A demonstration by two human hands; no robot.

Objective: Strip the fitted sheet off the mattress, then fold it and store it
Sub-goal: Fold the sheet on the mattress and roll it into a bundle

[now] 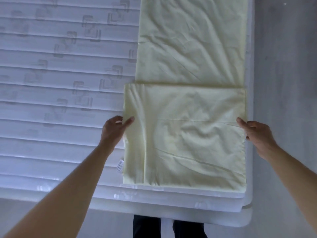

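Pale yellow sheet (pixel 188 100) lay folded lengthwise on the mattress (pixel 60 83), right of frame, near end doubled over. Left hand (pixel 116 127) and right hand (pixel 253 133) each pinched its side edges.

Bare white quilted bed surface (pixel 51 100) with stitched horizontal bands and a woven interlocking-square motif, resting on a white base (pixel 188 217). Grey matte floor (pixel 284 66) borders the right side and near edge. Cool, even lighting.
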